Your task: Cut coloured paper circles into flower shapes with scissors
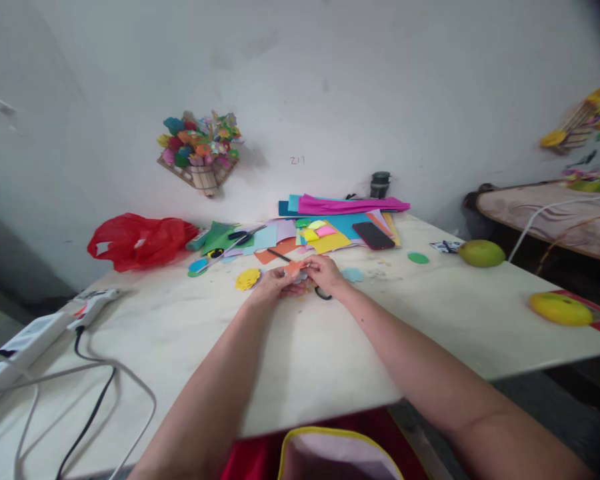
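Head view: an orange paper piece (293, 268) is pinched in the left hand (278, 283) over the white table (325, 363), its right edge nipped by the right hand (325, 272); yellow cutouts (247, 279) lie just left of the hands, a dark phone (373, 235) beyond, to the right.

Small orange paper cutout (293, 268), uneven-edged, partly hidden, held above white tabletop (320, 360)

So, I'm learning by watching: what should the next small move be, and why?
I'd probably steady the orange paper piece with the left hand and gently work its edge with the right hand: the left holds one side, the right's fingers are at the other, and paper may crease.
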The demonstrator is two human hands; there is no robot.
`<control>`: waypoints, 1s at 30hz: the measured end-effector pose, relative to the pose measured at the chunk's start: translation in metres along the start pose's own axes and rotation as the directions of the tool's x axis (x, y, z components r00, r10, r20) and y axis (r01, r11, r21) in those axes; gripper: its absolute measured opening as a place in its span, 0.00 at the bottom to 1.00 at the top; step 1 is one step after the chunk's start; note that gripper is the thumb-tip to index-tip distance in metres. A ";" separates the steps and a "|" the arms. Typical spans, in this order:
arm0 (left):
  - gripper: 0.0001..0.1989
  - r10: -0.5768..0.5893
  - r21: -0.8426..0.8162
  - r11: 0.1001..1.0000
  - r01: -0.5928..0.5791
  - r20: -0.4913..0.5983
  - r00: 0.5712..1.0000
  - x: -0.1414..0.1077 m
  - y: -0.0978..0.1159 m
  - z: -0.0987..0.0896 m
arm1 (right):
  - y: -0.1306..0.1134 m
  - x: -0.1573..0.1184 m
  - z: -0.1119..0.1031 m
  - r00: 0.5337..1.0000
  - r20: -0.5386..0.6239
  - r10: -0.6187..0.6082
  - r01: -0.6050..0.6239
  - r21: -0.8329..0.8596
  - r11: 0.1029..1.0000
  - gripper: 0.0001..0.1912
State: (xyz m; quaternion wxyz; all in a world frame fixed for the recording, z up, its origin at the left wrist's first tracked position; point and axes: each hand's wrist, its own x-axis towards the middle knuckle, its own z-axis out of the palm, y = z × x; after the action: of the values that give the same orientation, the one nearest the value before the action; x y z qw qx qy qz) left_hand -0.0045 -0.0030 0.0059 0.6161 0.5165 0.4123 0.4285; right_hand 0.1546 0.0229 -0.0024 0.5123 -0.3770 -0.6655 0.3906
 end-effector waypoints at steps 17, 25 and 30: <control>0.16 0.075 0.014 0.997 -0.075 -0.041 0.996 0.006 -0.007 -0.006 | -0.001 0.017 -0.076 0.889 -0.457 0.018 -0.299 -0.552 0.779 0.11; 0.18 0.109 -0.006 0.994 -0.109 -0.037 0.993 0.007 -0.008 -0.006 | -0.006 0.009 -0.090 0.917 -0.306 0.257 -0.390 -0.825 0.409 0.13; 0.18 0.162 0.042 0.986 -0.159 -0.077 0.984 0.006 -0.006 -0.006 | -0.024 0.007 -0.076 0.951 -0.206 0.230 -0.294 -0.835 0.465 0.16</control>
State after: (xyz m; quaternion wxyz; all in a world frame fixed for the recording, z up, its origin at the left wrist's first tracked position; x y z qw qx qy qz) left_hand -0.0074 0.0036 -0.0006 0.5534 0.5413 0.4013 0.4895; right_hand 0.2247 0.0291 0.0347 0.2136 -0.6900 -0.6879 0.0720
